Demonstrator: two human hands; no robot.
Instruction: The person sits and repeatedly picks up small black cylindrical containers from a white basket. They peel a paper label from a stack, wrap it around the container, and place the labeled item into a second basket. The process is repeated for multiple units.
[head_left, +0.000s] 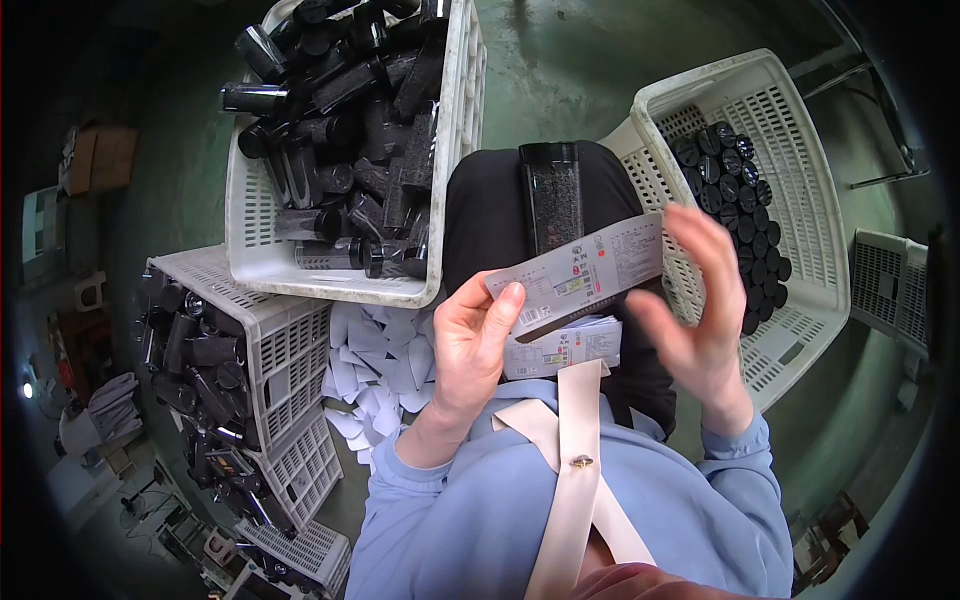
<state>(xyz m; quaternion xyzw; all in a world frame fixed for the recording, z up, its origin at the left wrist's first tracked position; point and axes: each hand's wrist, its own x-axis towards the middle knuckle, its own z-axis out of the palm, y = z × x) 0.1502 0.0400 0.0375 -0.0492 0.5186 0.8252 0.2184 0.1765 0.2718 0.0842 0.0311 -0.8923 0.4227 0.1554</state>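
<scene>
My landmark is the glittery black cylinder (553,190) lying lengthwise on my dark trousers (482,190). Just on my side of it, my left hand (468,345) pinches one end of a printed, pale grey label sheet (565,278), thumb on top and fingers beneath. The sheet slants upward to the right and overlaps the cylinder's near end in my view. My right hand (712,325) is to the right of the cylinder and nearer me, thumb and fingers spread wide beside the sheet's other end; it is blurred, and I cannot tell whether a fingertip touches the edge.

A stack of similar labels (585,347) rests on my lap, nearer to me than the cylinder and partly under the held sheet. To the cylinder's left, a white plastic crate (335,287) is heaped with black cylinders (350,140) lying at all angles. To its right, a tilted white basket (790,130) holds round-ended black pieces (738,195) packed closely together. Left of the cylinder and closer to me, loose white paper pieces (378,365) lie in a pile, with another loaded crate (295,355) further left.
</scene>
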